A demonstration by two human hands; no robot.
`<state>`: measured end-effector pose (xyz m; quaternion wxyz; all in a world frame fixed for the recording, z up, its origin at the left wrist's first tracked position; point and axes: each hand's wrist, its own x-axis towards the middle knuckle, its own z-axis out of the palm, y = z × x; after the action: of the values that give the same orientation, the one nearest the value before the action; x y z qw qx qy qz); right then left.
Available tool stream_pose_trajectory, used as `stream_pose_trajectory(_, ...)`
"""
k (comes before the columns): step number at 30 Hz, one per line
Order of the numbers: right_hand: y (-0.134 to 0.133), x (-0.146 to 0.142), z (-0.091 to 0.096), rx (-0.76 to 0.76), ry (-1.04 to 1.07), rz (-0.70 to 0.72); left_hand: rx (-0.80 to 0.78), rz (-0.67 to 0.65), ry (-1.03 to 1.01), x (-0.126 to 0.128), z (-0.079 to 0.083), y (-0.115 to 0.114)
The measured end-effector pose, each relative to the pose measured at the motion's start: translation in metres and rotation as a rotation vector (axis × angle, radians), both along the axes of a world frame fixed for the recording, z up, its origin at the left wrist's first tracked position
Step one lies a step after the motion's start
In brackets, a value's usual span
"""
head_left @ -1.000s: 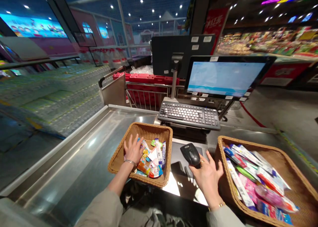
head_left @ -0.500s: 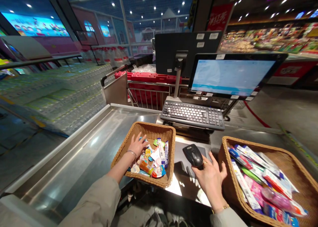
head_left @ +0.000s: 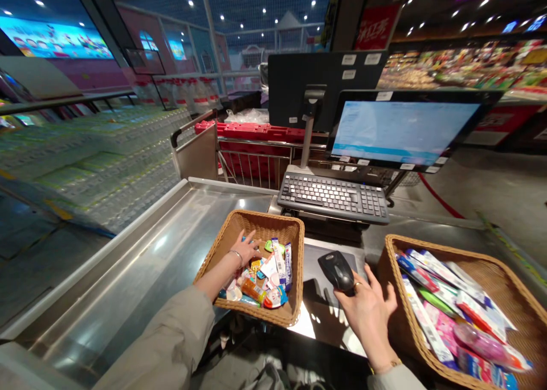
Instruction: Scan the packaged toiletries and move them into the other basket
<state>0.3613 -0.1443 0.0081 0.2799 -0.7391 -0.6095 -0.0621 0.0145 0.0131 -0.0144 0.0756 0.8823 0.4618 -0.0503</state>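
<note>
My left hand (head_left: 244, 250) reaches into the left wicker basket (head_left: 207, 259), fingers spread over its far-left part. A little blue shows at the fingertips; what they touch there is hidden. Small packets and tubes lie beside it, among them slim blue-and-white boxes (head_left: 278, 260) and an orange-brown bottle (head_left: 253, 290). In my right hand (head_left: 368, 310) is a black barcode scanner (head_left: 337, 271), its head pointing up and left above the counter. My thumb and a finger with a ring grip it, while the other fingers stick out.
A right wicker basket (head_left: 519, 282) holds toothpaste boxes and a pink package (head_left: 481, 340). Behind the hands stand a keyboard (head_left: 333, 196), a lit monitor (head_left: 404, 131) and the back of a second screen (head_left: 320, 85). The metal counter (head_left: 141, 276) has a raised left edge.
My left hand has shifted slightly inside the basket, its fingers stretching farther right. The right hand still holds the scanner. The view has moved a little.
</note>
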Motion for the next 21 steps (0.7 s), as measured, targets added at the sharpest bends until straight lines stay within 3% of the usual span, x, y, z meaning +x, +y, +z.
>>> stream_pose_trajectory(15, -0.008, -0.002, -0.002, 0.002, -0.030, -0.064, -0.130, -0.145, 0.065, 0.003, -0.011, 0.023)
stream_pose_trajectory(21, -0.007, -0.007, -0.001, -0.008, -0.016, -0.064, -0.097, -0.114, 0.001, -0.003, 0.003, 0.026)
